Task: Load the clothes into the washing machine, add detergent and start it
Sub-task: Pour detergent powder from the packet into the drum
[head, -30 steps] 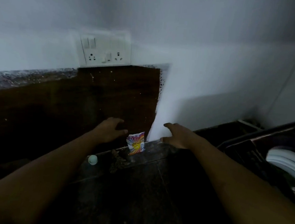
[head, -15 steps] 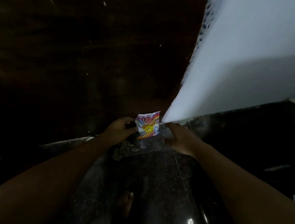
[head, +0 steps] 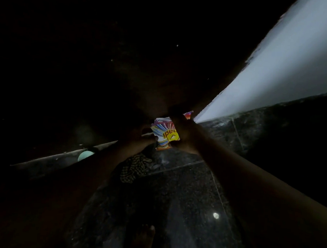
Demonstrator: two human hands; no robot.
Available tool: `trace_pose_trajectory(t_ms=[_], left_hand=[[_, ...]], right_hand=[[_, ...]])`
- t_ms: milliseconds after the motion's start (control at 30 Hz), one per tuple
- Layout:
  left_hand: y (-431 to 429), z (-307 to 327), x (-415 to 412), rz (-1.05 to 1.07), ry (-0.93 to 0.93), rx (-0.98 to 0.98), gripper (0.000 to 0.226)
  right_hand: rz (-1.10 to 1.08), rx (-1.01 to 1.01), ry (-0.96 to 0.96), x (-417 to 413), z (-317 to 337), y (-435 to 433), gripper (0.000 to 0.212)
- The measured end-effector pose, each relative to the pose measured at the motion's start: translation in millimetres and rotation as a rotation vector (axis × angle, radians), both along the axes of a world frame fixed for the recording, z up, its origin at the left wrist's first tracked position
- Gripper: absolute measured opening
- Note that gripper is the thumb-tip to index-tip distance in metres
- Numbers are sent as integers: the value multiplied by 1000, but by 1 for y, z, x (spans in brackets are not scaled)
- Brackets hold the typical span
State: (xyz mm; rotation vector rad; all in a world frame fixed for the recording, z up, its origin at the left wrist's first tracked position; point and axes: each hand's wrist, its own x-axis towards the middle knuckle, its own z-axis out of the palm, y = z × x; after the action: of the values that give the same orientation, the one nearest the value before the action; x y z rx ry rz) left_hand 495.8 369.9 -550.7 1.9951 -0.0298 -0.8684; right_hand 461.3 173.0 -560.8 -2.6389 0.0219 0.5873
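Only the detergent sachet (head: 164,136) was in hand, pinched betw. left grip (head: 138,136) and right grip (head: 184,134). Washer out of view; dosing + start prob. left to do.

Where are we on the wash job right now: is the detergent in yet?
Not yet. Done: nothing confirmable; the washing machine is out of view, and a patterned cloth lies on the floor. In hand: left hand and right hand both grip the detergent sachet; too dark to tell if it is torn. Left: add detergent, start the machine.
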Motion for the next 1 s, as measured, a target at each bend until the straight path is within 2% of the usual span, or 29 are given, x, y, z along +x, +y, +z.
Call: trace_pose_trajectory(t_ms=[67,200,333,433,500,600,667,733,867,1000], left_hand=[[2,-16,6,-11,-10,-10,40],[7,-40,12,-41,-8,-32,36],[7,-51,11,-33,-23,-54,43],[8,-51,10,-61,-26,-82,51],[10,-52,9,-84,-19,-71,56],[11,-50,2,-99,-38,11,87],[6,-43,-7,-94,-3,39,96],[-2,-31,-20,-125,-13,30,91],[-18,-3,-53,-173,-117,40,64],[-29,52,-86,-150,-303,64,43]], right_hand=[[8,-29,5,8,-19,3,112],[-13,-106,8,16,-43,8,87],[-94,-230,-23,23,-52,13,42],[-141,-267,-3,23,-50,15,25],[-158,-238,-7,19,-47,16,21],[-210,-123,28,5,-39,12,20],[-183,-90,51,-10,-24,5,26],[-175,-56,16,-30,-6,-1,28],[-209,7,-80,-75,37,-3,24],[-218,71,-146,-128,92,-9,22]])
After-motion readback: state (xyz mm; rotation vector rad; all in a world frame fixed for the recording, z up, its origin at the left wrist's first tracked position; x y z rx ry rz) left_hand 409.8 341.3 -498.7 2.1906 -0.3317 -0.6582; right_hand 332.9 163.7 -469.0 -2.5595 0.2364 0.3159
